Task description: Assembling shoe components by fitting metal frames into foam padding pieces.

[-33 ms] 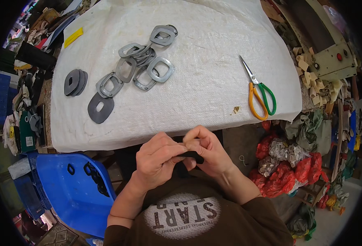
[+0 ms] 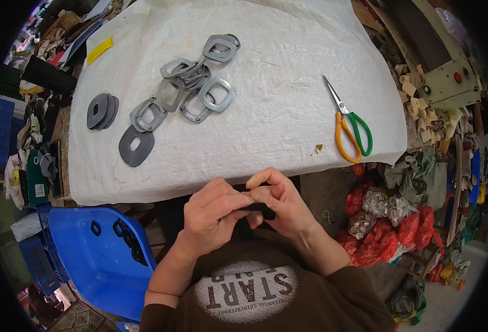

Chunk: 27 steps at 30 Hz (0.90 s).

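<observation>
My left hand [image 2: 213,213] and my right hand [image 2: 285,207] meet just off the near edge of the table. Between their closed fingers is a dark flat piece [image 2: 263,211], seen nearly edge-on, so its full shape is hidden. Beyond them on the white sheet lie several grey metal frames [image 2: 217,94] with rounded corners, loosely heaped left of the middle. A grey pad with a hole in its centre [image 2: 129,155] lies nearest the hands, touching the lowest frame. Further left sits a small stack of similar grey pads [image 2: 96,113].
Scissors [image 2: 341,113] with one orange and one green handle lie at the right of the white sheet [image 2: 277,122]. A blue tub [image 2: 83,263] with black rings [image 2: 128,238] stands at lower left. Red plastic bags [image 2: 374,243] are piled at lower right. A yellow strip [image 2: 99,51] lies far left.
My right fingers have shifted very slightly on the dark piece. Everything on the table stays where it was.
</observation>
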Available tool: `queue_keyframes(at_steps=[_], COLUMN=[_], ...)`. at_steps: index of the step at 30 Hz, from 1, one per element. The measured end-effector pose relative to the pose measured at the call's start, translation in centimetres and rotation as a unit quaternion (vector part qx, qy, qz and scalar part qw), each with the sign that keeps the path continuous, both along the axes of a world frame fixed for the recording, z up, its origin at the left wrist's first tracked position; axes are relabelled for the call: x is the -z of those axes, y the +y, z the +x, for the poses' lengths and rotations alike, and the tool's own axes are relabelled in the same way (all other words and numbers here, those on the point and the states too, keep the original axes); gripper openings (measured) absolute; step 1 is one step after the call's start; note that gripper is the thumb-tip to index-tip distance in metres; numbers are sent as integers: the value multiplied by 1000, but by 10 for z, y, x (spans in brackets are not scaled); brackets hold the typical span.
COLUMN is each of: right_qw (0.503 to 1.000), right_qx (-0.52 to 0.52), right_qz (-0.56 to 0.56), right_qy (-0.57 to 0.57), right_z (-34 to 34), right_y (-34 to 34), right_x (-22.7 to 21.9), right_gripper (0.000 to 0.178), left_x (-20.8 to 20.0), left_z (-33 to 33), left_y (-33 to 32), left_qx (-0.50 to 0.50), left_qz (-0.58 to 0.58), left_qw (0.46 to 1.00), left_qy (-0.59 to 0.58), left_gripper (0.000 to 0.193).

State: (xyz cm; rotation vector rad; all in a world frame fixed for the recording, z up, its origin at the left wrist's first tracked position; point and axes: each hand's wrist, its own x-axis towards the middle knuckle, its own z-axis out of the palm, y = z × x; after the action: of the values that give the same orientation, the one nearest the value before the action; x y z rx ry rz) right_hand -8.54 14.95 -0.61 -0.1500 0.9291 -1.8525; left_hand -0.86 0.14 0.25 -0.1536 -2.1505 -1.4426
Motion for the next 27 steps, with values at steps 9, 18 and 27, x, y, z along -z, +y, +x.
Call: queue_keyframes(at_steps=[9,18,27], right_qw=[984,993,956], right_qx=[-20,-6,117], right_qz=[-12,-83,48], right_qy=[175,-82,263], right_z=[-11,-2,-3], right_y=[4,-3,-4], right_x=[3,2,0], right_gripper=[16,16,13], left_x=[-5,-2,-7], left_z=[2,-3,5], left_y=[-8,-3,-2], left_qx=[0,-14,-65], left_qz=[-14,-34,50], left_qw=[997,999,990], left_qy=[-77,4,-116], left_gripper=[23,25,12])
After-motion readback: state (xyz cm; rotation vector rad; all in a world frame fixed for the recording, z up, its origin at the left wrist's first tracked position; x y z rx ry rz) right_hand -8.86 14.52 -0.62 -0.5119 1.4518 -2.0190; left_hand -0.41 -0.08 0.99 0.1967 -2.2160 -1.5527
